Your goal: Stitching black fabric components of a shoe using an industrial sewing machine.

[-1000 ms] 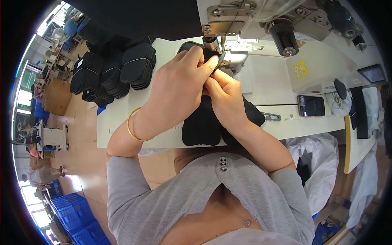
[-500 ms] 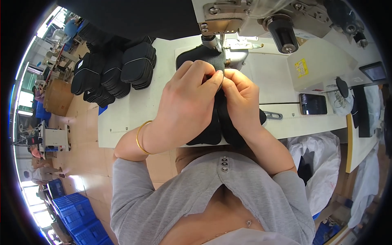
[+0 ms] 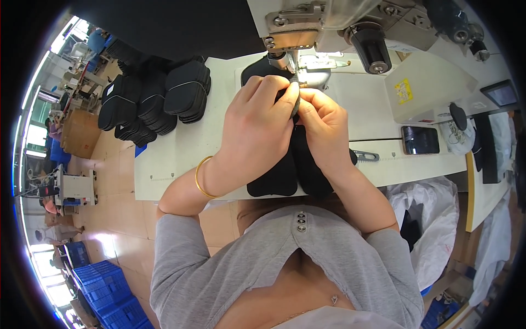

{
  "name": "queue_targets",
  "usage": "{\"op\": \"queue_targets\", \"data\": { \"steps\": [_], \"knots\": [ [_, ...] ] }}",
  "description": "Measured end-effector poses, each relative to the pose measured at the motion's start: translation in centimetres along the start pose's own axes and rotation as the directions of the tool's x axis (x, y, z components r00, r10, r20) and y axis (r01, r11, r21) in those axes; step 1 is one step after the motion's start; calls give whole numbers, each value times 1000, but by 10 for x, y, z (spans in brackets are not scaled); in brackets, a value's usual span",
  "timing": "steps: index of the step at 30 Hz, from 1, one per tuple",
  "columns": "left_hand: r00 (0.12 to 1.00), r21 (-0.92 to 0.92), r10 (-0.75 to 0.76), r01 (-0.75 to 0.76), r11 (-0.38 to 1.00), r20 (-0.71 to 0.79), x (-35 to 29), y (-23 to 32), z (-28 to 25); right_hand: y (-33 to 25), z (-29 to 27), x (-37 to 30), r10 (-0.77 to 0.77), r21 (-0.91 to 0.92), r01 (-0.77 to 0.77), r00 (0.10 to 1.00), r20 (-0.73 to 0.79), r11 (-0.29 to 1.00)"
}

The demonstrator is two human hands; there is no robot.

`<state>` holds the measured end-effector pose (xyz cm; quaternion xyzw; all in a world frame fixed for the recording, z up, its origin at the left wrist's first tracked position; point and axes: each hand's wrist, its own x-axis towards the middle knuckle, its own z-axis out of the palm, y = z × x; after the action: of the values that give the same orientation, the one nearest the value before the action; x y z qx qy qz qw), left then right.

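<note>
A black padded fabric piece (image 3: 274,176) lies at the sewing machine (image 3: 291,41), its far end under the machine's foot and its near end close to the table's front edge. My left hand (image 3: 257,126) pinches the piece's edge just in front of the needle area, fingers bent. Close beside it, my right hand (image 3: 327,129) closes thumb and forefinger on the same edge. Both hands hide much of the middle of the piece. A gold bangle (image 3: 198,178) circles my left wrist.
Stacks of black pads (image 3: 187,92), some tied with cord, stand at the table's left. Right of my hands lie a grey-handled tool (image 3: 366,156) and a dark phone (image 3: 420,140). A white sack (image 3: 438,219) hangs below the right edge. Blue crates (image 3: 104,285) sit on the floor.
My left hand has shifted slightly away from me toward the needle, with the pinched edge now raised closer to the foot. My right hand stays nearly in place.
</note>
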<state>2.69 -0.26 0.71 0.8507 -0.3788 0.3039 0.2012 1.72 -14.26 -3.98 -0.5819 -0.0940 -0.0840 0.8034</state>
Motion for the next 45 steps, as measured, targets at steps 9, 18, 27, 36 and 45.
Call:
{"op": "queue_targets", "data": {
  "steps": [9, 18, 27, 36, 45],
  "knots": [
    [599, -953, -773, 302, -24, 210, -34, -44, 12, -4, -26, -13, -88, -532, 100, 995, 48, 841],
    [678, -854, -642, 516, 71, 357, 23, -122, 34, 32, -89, -62, -87, -947, 263, 964, 251, 185],
    [818, 52, -510, 516, 855, 266, -61, -83, 44, 46, -79, -68, -244, -939, 274, 944, 221, 207],
    [917, 130, -383, 369, 920, 111, -117, 7, 27, 50, -88, -72, -378, -892, 432, 854, 358, 132],
    [410, -723, -616, 542, -428, 672, -67, -12, -8, -10, -71, -58, -586, -865, 370, 803, 113, 339]
  ]
}}
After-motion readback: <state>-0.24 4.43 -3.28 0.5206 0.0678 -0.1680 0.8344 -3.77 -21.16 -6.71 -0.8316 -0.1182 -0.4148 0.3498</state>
